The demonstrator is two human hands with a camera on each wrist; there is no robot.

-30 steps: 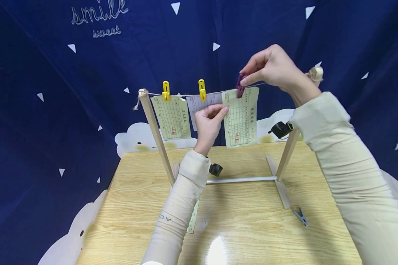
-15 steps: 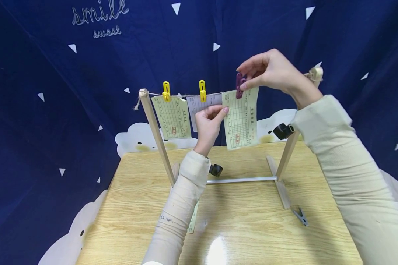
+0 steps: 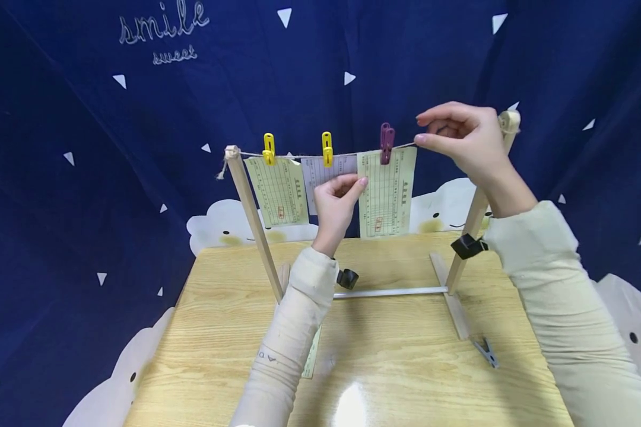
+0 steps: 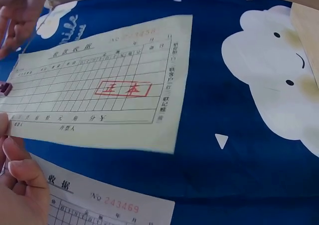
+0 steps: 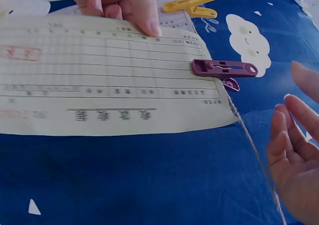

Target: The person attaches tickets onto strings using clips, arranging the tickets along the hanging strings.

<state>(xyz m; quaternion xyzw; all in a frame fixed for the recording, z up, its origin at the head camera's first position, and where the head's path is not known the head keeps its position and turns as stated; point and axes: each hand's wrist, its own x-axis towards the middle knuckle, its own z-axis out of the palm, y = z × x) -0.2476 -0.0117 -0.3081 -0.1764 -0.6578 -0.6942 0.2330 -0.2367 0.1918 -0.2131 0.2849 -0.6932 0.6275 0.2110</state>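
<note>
A pale green receipt slip (image 3: 387, 196) hangs from the string (image 5: 254, 145), held at its top edge by a purple clothespin (image 3: 387, 144). My left hand (image 3: 338, 201) pinches this slip's left edge between thumb and fingers; the right wrist view shows the thumb on the paper (image 5: 109, 80). My right hand (image 3: 462, 133) is off the clothespin, to its right beside the string, with fingers apart and nothing between them. Farther left, one yellow clothespin (image 3: 327, 149) holds a whitish slip (image 3: 312, 178) partly behind my left hand, and another yellow clothespin (image 3: 269, 149) holds a greenish slip (image 3: 278, 193).
The string runs between a left wooden post (image 3: 253, 219) and a right wooden post (image 3: 475, 216), joined low by a pale rod (image 3: 390, 292). A grey clothespin (image 3: 486, 352) lies on the wooden table (image 3: 406, 367). Another slip (image 3: 312, 356) lies partly under my left forearm.
My right hand has let go of the purple clothespin and moved right and slightly down. The clothespin stays on the string and slip. My left hand keeps its pinch, almost unmoved.
</note>
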